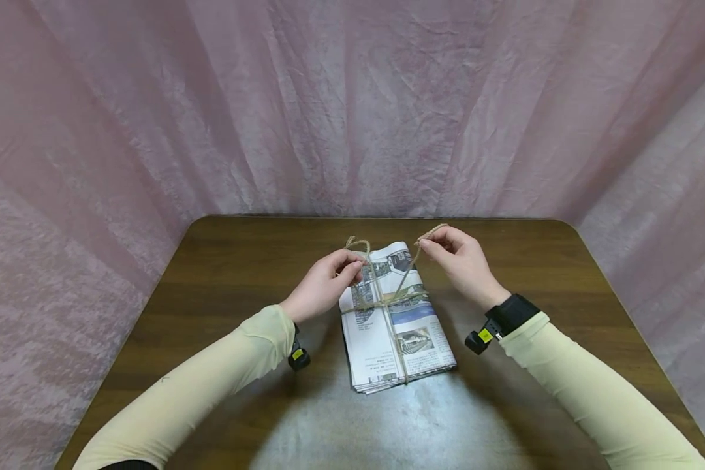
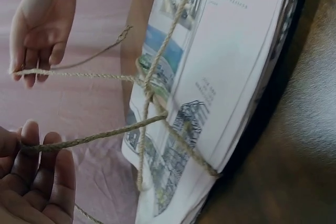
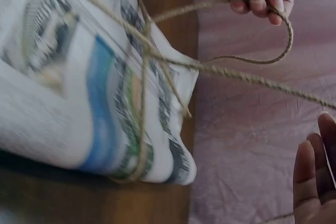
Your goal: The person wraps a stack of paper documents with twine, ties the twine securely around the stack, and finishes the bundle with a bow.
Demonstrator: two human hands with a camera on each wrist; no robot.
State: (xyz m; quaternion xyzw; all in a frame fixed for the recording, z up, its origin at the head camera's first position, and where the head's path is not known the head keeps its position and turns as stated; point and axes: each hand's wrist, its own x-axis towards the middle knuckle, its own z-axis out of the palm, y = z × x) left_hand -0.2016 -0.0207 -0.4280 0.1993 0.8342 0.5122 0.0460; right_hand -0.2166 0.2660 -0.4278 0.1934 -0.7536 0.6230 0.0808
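Note:
A folded stack of newspapers [image 1: 367,352] lies on the table, with twine [image 1: 395,333] wrapped around it lengthwise and crosswise. The strands meet at a crossing [image 2: 147,85] on the top sheet. Over the far left corner of the stack, my left hand [image 1: 331,277] pinches one twine end between thumb and fingers; a loose tail curls up beyond it. Beyond the stack's right edge, my right hand [image 1: 461,261] pinches the other end, raised above the table. Both strands run from the crossing up to the hands, as the left wrist view shows.
The brown wooden table [image 1: 229,274] has rounded far corners. A pink curtain [image 1: 352,117] hangs right behind its far edge and along both sides. Each wrist wears a black strap with a small camera [image 1: 478,341]; pale sleeves cover the forearms.

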